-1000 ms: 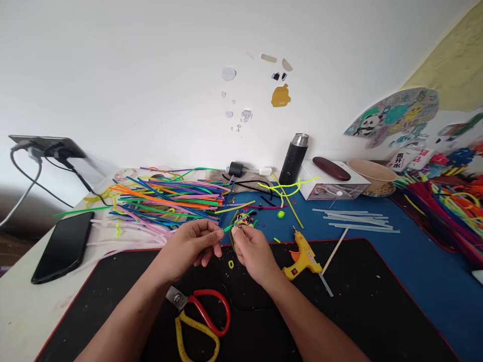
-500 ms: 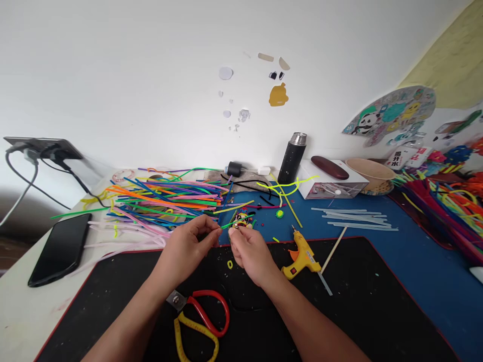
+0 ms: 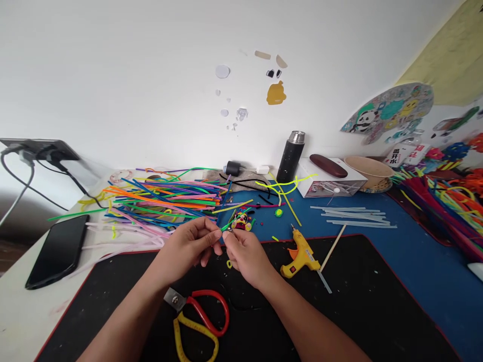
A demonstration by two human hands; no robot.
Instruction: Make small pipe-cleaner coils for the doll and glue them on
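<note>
A green pipe cleaner runs up from between my two hands, which meet fingertip to fingertip over the far edge of the black mat. My left hand is closed in a pinch on it. Close by, my right hand pinches at the same spot with thumb and finger; a small shiny bit shows at its fingertips, too small to name. Just beyond the hands sits a small colourful figure. Red-and-yellow-handled scissors lie on the mat between my forearms, their blades partly covered by the left one.
A yellow glue gun lies to the right, near several glue sticks. Bundled pipe cleaners spread across the back left, beside a black phone. A black thermos and a white box stand by the wall.
My hands have drawn closer together, the right one shifting slightly left, so the fingertips now meet. The figure behind them shows more fully. The view has shifted a little.
</note>
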